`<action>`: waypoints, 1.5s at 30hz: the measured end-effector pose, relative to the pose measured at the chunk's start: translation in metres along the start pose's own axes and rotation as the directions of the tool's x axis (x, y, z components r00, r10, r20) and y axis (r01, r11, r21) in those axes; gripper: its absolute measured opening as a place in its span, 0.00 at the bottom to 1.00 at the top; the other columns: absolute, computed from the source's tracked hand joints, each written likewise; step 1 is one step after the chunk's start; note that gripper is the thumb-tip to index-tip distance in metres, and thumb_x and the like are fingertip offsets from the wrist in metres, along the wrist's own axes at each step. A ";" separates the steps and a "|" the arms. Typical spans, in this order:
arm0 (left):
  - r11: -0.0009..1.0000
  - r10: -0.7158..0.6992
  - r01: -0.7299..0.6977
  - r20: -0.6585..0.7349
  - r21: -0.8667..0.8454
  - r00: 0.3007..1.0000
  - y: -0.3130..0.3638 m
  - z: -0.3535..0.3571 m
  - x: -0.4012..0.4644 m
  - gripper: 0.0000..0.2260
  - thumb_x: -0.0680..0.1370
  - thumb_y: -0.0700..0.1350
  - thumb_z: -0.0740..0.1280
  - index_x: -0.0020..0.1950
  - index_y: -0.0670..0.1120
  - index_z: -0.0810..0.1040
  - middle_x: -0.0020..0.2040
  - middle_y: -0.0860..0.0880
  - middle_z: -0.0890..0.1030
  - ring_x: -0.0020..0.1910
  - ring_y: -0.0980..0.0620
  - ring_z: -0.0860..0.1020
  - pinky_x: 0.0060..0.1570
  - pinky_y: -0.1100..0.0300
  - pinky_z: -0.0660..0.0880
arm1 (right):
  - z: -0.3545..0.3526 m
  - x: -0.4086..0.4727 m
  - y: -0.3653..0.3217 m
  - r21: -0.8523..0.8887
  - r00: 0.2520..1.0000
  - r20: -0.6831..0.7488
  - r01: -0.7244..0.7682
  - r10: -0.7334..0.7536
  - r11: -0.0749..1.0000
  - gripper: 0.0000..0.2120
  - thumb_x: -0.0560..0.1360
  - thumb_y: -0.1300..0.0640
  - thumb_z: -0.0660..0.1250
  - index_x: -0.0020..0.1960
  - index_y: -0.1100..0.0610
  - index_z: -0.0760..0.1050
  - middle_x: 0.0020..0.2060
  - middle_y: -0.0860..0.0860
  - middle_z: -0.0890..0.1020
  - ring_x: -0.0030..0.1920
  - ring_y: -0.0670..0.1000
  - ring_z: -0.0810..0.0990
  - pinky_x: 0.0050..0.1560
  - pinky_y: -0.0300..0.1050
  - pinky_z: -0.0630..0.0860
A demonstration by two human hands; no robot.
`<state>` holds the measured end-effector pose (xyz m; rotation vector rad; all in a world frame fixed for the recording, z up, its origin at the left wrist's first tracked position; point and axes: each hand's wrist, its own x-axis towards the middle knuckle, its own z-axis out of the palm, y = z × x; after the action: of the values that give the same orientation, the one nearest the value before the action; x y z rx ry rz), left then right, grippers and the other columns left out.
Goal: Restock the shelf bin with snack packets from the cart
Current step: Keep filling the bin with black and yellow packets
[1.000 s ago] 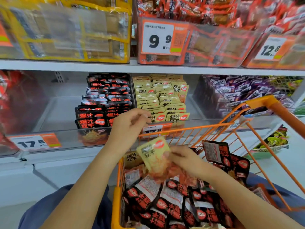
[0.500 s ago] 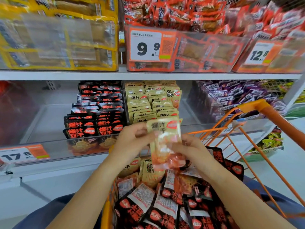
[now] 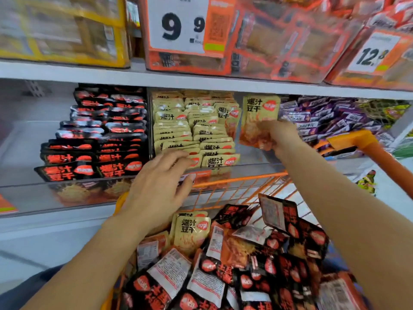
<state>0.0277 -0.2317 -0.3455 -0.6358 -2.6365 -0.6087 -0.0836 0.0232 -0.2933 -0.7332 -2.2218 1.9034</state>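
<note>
My right hand [image 3: 282, 137] grips a yellow snack packet [image 3: 259, 115] by its lower end and holds it upright over the right side of the clear shelf bin [image 3: 257, 166]. Rows of yellow packets [image 3: 192, 130] fill the bin's middle. My left hand [image 3: 156, 193], fingers loosely spread and holding nothing, hovers at the bin's front edge by the front yellow packets. The orange cart [image 3: 237, 180] below holds several black packets [image 3: 277, 249] and a few yellow ones [image 3: 192, 231].
Black packets [image 3: 93, 142] stand in rows in the bin section to the left. Purple packets [image 3: 324, 117] fill the bin on the right. An upper shelf [image 3: 201, 79] carries orange and yellow bins with price tags. The cart handle [image 3: 368, 148] reaches up on the right.
My right hand has lifted the yellow packet from above the cart up into the bin. My left hand let go of it and moved to the bin's front. The view has moved closer.
</note>
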 end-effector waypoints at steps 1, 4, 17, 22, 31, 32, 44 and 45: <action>1.000 -0.004 0.004 0.002 0.001 1.000 -0.001 0.001 0.002 0.15 0.78 0.50 0.59 0.58 0.46 0.79 0.59 0.50 0.77 0.58 0.50 0.73 0.57 0.53 0.72 | 0.004 0.007 0.003 -0.071 0.999 0.035 -0.011 0.014 0.997 0.09 0.75 0.63 0.66 0.55 0.58 0.74 0.42 0.57 0.79 0.26 0.45 0.78 0.26 0.36 0.73; 1.000 -0.018 0.018 -0.013 -0.024 1.000 -0.004 0.003 0.006 0.11 0.75 0.45 0.63 0.54 0.46 0.81 0.57 0.49 0.78 0.55 0.48 0.76 0.53 0.53 0.74 | 0.017 0.031 0.019 -0.238 0.990 0.102 -0.070 0.096 0.969 0.16 0.78 0.62 0.63 0.65 0.64 0.72 0.43 0.56 0.79 0.27 0.46 0.76 0.21 0.30 0.70; 0.997 0.039 -0.037 -0.028 0.067 0.999 -0.011 0.003 0.011 0.10 0.76 0.43 0.63 0.51 0.47 0.83 0.57 0.49 0.79 0.53 0.52 0.77 0.42 0.62 0.73 | 0.060 0.077 0.041 -0.841 0.978 0.174 0.210 -0.118 0.499 0.11 0.74 0.50 0.65 0.48 0.59 0.77 0.51 0.59 0.82 0.53 0.59 0.80 0.48 0.44 0.72; 0.997 0.033 -0.030 -0.045 0.070 0.998 -0.009 0.003 0.011 0.09 0.74 0.41 0.65 0.50 0.47 0.84 0.57 0.48 0.79 0.51 0.51 0.78 0.42 0.63 0.70 | 0.063 0.070 0.036 -0.823 0.967 0.174 0.247 -0.186 0.511 0.10 0.74 0.58 0.67 0.52 0.62 0.78 0.53 0.62 0.80 0.57 0.63 0.78 0.49 0.47 0.72; 0.997 0.039 -0.036 -0.043 0.075 0.998 -0.010 0.004 0.010 0.09 0.75 0.42 0.65 0.50 0.46 0.83 0.57 0.48 0.79 0.50 0.50 0.78 0.41 0.63 0.70 | 0.057 0.075 0.037 -0.678 0.980 0.180 0.183 -0.081 0.712 0.37 0.73 0.57 0.70 0.76 0.60 0.54 0.69 0.60 0.69 0.70 0.60 0.67 0.66 0.49 0.66; 0.997 0.035 -0.032 -0.042 0.073 0.998 -0.009 0.003 0.010 0.09 0.75 0.42 0.65 0.50 0.46 0.83 0.57 0.48 0.79 0.49 0.50 0.78 0.41 0.63 0.70 | 0.052 0.073 0.033 -0.643 0.981 0.151 0.194 -0.126 0.741 0.37 0.72 0.58 0.71 0.75 0.60 0.56 0.67 0.59 0.71 0.68 0.60 0.69 0.66 0.50 0.67; 0.979 -0.053 0.063 0.055 -0.195 0.997 -0.006 -0.012 -0.001 0.11 0.78 0.42 0.64 0.58 0.48 0.82 0.66 0.54 0.74 0.65 0.55 0.71 0.61 0.58 0.72 | 0.035 -0.128 0.051 -0.255 0.041 0.763 0.936 -0.645 -0.242 0.12 0.65 0.63 0.56 0.36 0.57 0.78 0.30 0.51 0.80 0.29 0.53 0.77 0.27 0.41 0.71; 0.977 -0.062 0.073 0.059 -0.203 0.996 -0.006 -0.012 -0.001 0.11 0.79 0.43 0.64 0.58 0.48 0.81 0.67 0.55 0.74 0.66 0.55 0.71 0.62 0.58 0.71 | 0.041 -0.133 0.066 -0.313 0.171 0.893 0.901 -0.417 -0.301 0.11 0.69 0.62 0.56 0.39 0.57 0.78 0.33 0.53 0.81 0.31 0.54 0.78 0.28 0.42 0.71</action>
<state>0.0287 -0.2428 -0.3376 -0.6293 -2.6744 -0.9048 0.0350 -0.0662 -0.3363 1.2266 -2.6311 -0.0951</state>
